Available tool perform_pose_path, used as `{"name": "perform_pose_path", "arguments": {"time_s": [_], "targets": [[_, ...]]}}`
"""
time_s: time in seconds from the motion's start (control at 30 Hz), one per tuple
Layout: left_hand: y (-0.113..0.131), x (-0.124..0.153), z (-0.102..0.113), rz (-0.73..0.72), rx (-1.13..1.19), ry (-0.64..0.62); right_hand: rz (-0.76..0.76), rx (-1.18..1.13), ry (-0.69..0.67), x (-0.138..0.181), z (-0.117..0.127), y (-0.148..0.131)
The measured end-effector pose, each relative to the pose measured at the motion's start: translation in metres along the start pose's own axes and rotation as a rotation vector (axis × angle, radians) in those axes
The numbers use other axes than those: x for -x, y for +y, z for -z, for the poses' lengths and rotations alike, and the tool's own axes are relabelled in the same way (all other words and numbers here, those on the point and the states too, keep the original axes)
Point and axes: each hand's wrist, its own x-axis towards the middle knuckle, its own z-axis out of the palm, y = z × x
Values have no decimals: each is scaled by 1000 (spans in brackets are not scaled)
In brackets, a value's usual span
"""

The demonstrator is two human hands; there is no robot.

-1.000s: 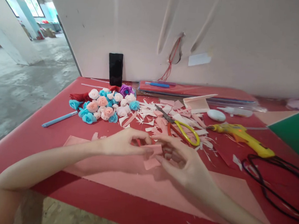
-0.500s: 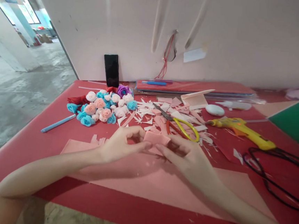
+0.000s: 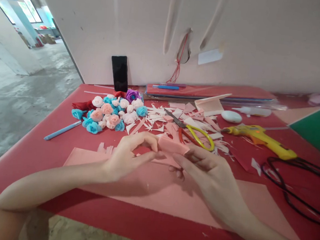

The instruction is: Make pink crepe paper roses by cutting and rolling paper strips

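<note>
A small folded piece of pink paper [image 3: 173, 145] sits between a person's two hands, raised above the near middle of a red table [image 3: 40, 154]. The right hand [image 3: 211, 171] has its grip closed on the paper's right end, thumb in front and fingers behind; the left hand [image 3: 130, 153] meets the left end, thumb and fingertip together. The piece looks light and soft, quick to crease or tear rather than slip, and its folded ends seem the best places for a gentle pinch. Beneath the hands, a larger pink sheet [image 3: 177, 200] lies along the table's near edge. Just beyond, cut scraps [image 3: 156, 119] crowd the middle, topped by scissors [image 3: 184, 126] whose bared blades point toward the far edge and would be an awkward obstacle for a forward reach. Toward the far left corner cluster paper flowers [image 3: 106, 109], with a phone [image 3: 120, 73] upright behind them and a light blue stick [image 3: 63, 130] slanting near the left edge. Toward the right edge, a yellow glue gun [image 3: 259, 136] and its looping black cord [image 3: 285, 190] could snag a passing forearm.
</note>
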Motion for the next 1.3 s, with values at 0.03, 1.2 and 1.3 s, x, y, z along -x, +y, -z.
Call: {"name": "perform_pose_path", "arguments": {"time_s": [0.03, 1.2, 1.3], "targets": [[1, -1, 0, -1, 4, -16, 11, 8, 4, 1, 0, 0], [3, -3, -4, 220, 385, -123, 384, 99, 129, 5, -5, 8], [4, -3, -6, 404, 495, -89, 247, -97, 80, 3, -4, 8]]}}
